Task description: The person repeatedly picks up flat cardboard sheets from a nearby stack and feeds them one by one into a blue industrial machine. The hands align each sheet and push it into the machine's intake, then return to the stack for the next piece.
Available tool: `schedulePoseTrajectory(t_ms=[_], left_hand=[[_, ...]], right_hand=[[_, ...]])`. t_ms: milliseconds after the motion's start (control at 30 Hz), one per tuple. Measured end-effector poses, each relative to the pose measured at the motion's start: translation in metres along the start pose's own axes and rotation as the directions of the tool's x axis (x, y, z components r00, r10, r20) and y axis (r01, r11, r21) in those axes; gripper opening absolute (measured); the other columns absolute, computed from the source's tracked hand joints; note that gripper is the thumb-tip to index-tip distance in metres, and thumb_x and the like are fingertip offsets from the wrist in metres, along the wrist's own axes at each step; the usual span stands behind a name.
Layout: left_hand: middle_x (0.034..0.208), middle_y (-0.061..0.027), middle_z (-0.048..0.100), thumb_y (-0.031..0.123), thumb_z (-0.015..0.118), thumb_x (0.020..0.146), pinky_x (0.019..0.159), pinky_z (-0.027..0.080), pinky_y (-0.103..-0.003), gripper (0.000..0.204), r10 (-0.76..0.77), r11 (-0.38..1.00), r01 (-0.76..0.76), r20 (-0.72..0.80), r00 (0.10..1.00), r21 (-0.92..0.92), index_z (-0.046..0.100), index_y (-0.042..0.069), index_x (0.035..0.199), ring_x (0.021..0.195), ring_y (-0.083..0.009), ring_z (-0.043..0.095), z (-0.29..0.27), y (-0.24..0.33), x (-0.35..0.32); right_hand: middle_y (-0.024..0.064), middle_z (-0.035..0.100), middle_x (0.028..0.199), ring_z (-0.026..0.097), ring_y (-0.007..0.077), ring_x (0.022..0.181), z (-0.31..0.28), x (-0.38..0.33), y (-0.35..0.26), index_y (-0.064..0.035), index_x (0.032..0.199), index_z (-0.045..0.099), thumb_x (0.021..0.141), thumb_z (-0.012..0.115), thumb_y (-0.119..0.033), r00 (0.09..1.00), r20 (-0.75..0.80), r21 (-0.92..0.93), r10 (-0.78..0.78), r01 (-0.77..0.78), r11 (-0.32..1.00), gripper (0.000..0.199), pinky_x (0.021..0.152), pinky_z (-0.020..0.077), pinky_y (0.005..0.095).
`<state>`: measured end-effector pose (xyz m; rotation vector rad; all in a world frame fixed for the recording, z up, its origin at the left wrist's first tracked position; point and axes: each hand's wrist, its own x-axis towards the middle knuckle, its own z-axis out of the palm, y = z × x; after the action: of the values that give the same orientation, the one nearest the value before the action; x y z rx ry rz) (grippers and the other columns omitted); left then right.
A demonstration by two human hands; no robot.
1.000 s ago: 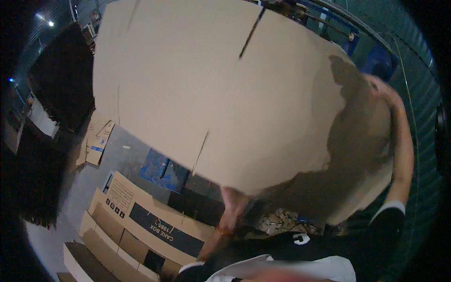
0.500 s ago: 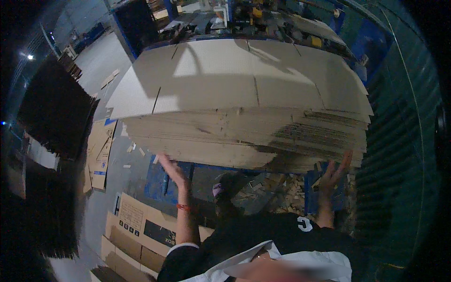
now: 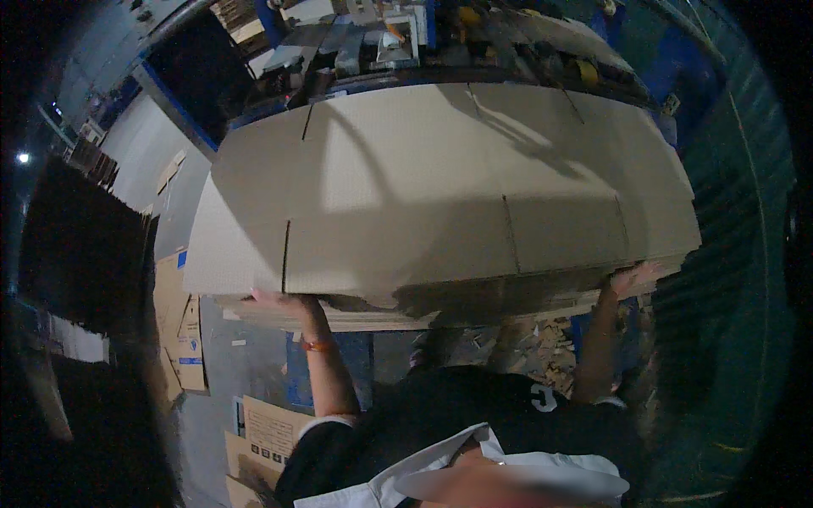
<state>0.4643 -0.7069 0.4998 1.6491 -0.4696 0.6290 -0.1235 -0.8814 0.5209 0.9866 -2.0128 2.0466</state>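
- Apparently, the step in hand was steadying or squaring the cardboard stack from its near edge; judgement only.
- Stack lay in front of the person, its far edge close to the machine.
- Left hand was at the stack's near edge, toward its left end; right hand at the same edge, toward its right end. Hands set wide apart. Fingers partly hidden; could not tell whether they gripped or only pressed.
- Next move, as judged, called for even pressure from both hands, lest the sheets skew.
- Stack looked tan and broad, dark slots cut in from near and far edges, shadows across the top, layers slightly uneven along the near side.
- Cardboard scraps lay below the stack's near edge, toward the right.
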Motion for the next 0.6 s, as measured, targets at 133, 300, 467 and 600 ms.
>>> schedulePoseTrajectory(t_ms=[133, 300, 467, 600], left_hand=[[0.142, -0.0269, 0.017, 0.043, 0.037, 0.094, 0.107, 0.022, -0.043, 0.067, -0.032, 0.999, 0.032, -0.031, 0.999, -0.011, 0.014, -0.002, 0.139, 0.127, -0.0351, 0.027, 0.002, 0.01, -0.004], [0.144, -0.0304, 0.009, 0.045, 0.041, 0.091, 0.107, 0.018, -0.047, 0.073, 0.091, 0.987, -0.084, 0.045, 0.995, -0.139, 0.016, -0.002, 0.14, 0.133, -0.041, 0.017, -0.026, 0.016, 0.012], [0.146, -0.0269, 0.009, 0.052, 0.043, 0.089, 0.107, 0.018, -0.048, 0.077, -0.24, 0.928, 0.23, 0.0, 0.971, 0.292, 0.019, 0.0, 0.141, 0.133, -0.0385, 0.017, -0.016, 0.026, 0.034], [0.146, -0.0277, 0.011, 0.046, 0.047, 0.089, 0.108, 0.014, -0.048, 0.074, -0.146, 0.932, 0.118, 0.057, 0.988, 0.342, 0.026, -0.006, 0.137, 0.135, -0.039, 0.012, -0.019, 0.083, 0.055]], right_hand=[[0.0238, 0.027, 0.138, 0.031, 0.0335, 0.126, 0.004, 0.017, -0.009, 0.0014, 0.135, 0.028, 0.093, 0.037, -0.046, 0.99, 0.051, -0.035, 0.134, -0.133, 0.991, 0.063, 0.102, 0.0299, 0.0443], [0.0257, 0.034, 0.133, 0.038, 0.0337, 0.121, 0.008, 0.024, -0.006, 0.0041, 0.131, 0.034, 0.091, 0.04, -0.049, 0.997, -0.056, 0.114, -0.051, 0.057, 0.992, 0.067, 0.098, 0.0373, 0.0434], [0.0262, 0.035, 0.134, 0.034, 0.0348, 0.124, 0.027, 0.05, 0.018, -0.0007, 0.133, 0.034, 0.087, 0.048, -0.052, 0.914, 0.323, -0.606, -0.245, 0.398, 0.688, 0.071, 0.103, 0.0315, 0.0438], [0.0212, 0.034, 0.139, 0.025, 0.0358, 0.131, 0.024, 0.042, 0.016, -0.0085, 0.133, 0.04, 0.086, 0.054, -0.042, 0.936, 0.338, -0.419, -0.101, 0.245, 0.874, 0.059, 0.107, 0.0228, 0.0449]])
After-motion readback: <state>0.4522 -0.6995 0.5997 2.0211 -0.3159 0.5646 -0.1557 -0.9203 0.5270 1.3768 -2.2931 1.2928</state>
